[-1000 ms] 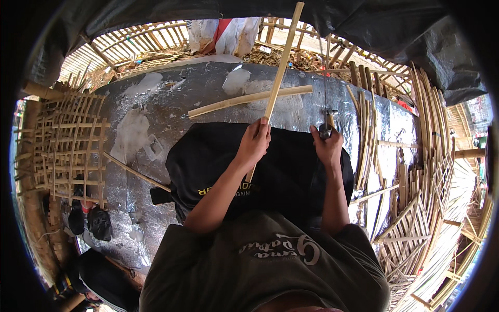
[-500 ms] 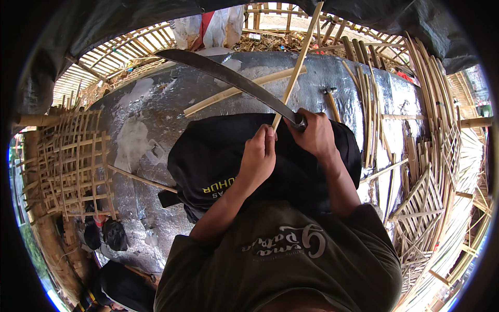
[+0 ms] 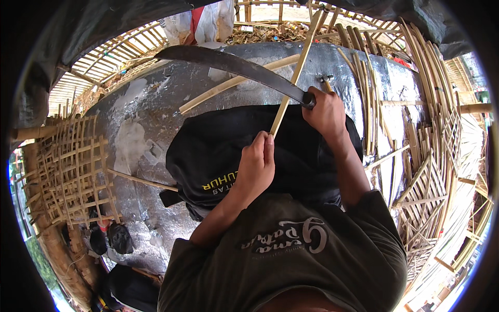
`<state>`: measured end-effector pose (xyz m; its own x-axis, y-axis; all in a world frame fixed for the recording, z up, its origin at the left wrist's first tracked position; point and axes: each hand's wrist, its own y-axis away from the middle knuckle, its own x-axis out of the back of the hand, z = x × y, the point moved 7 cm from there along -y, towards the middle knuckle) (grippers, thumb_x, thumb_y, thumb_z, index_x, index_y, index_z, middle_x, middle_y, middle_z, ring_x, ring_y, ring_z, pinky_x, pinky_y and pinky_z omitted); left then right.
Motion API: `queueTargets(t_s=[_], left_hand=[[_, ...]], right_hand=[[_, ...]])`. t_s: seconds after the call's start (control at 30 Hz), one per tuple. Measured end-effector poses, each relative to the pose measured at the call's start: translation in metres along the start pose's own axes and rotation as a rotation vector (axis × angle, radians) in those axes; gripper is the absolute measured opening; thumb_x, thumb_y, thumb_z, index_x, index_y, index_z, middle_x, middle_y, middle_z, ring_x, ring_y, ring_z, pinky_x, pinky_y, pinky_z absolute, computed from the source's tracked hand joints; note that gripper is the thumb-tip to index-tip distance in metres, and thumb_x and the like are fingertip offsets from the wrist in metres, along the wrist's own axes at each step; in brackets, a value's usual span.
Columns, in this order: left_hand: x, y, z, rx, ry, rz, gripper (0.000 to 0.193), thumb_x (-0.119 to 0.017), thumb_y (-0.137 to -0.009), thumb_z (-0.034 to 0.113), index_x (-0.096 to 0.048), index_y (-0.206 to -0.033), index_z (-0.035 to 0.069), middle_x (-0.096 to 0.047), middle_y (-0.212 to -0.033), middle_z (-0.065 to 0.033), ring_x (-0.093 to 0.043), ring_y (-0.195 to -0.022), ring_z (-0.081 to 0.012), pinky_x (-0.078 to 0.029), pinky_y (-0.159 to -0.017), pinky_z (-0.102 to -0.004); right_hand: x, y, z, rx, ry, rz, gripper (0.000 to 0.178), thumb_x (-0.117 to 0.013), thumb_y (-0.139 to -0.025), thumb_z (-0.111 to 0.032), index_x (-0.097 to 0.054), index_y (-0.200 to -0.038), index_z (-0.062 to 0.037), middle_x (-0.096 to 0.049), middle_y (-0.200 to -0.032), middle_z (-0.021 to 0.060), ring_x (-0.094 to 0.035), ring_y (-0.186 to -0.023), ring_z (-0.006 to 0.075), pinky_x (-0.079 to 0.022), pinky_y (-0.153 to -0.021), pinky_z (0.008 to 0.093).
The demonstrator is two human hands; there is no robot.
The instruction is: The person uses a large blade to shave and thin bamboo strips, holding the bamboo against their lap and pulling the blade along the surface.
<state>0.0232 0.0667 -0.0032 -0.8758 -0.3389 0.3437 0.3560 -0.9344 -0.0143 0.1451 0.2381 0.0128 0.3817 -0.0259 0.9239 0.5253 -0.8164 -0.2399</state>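
Note:
My left hand (image 3: pixel 255 162) is closed around the lower end of a long, thin bamboo strip (image 3: pixel 294 80), which slants up and away to the right. The handle of a machete is wrapped in my right hand (image 3: pixel 326 114), to the right of the strip. Its long, dark, curved blade (image 3: pixel 228 63) crosses the strip and reaches toward the far left. Blade and strip meet or overlap a little left of the handle. Beneath both hands a black cloth with yellow lettering (image 3: pixel 208 151) covers my lap.
Another bamboo strip (image 3: pixel 197 100) lies on the silvery ground sheet (image 3: pixel 119 114) beyond my lap. A hammer (image 3: pixel 326 81) rests past my right hand. Woven bamboo lattice (image 3: pixel 70 166) stands at left; bamboo slats (image 3: pixel 439 88) and a lattice panel (image 3: pixel 423 190) are at right. Black bags (image 3: pixel 120 238) sit lower left.
My right hand has moved slightly right and farther away along the strip, carrying the machete. The blade now crosses the strip farther from my left hand, which has dropped slightly nearer to me.

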Motion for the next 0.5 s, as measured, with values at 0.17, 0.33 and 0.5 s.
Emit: queueTargets(t_s=[0.17,0.33,0.5], left_hand=[[0.006,0.005,0.006,0.015,0.014,-0.026,0.023,-0.043,-0.106,0.013,-0.046,-0.088,-0.001,-0.049,-0.064,-0.0129,-0.050,-0.050,-0.0281,-0.040,-0.051,-0.0349],[0.012,0.010,0.014,0.006,0.008,-0.047,0.022,-0.043,-0.105,0.012,-0.046,-0.087,0.000,-0.047,-0.063,-0.0113,-0.046,-0.048,-0.0226,-0.037,-0.049,-0.0337],[0.021,0.011,0.021,-0.057,-0.019,-0.007,0.019,-0.045,-0.103,0.008,-0.046,-0.087,-0.001,-0.050,-0.063,-0.0167,-0.051,-0.050,-0.0331,-0.036,-0.048,-0.0397]], right_hand=[[0.009,-0.008,0.002,0.028,0.043,0.014,0.017,-0.071,-0.071,-0.017,-0.069,-0.087,-0.0104,-0.068,-0.071,0.0167,-0.068,-0.070,0.0376,-0.057,-0.067,0.0449],[0.018,-0.020,0.010,0.006,0.047,0.078,0.018,-0.071,-0.068,-0.013,-0.067,-0.085,-0.0089,-0.068,-0.071,0.0162,-0.067,-0.069,0.0375,-0.056,-0.066,0.0453],[0.023,-0.027,0.004,0.044,0.047,0.074,0.018,-0.071,-0.067,-0.013,-0.066,-0.084,-0.0097,-0.067,-0.071,0.0163,-0.068,-0.071,0.0370,-0.055,-0.066,0.0462]])
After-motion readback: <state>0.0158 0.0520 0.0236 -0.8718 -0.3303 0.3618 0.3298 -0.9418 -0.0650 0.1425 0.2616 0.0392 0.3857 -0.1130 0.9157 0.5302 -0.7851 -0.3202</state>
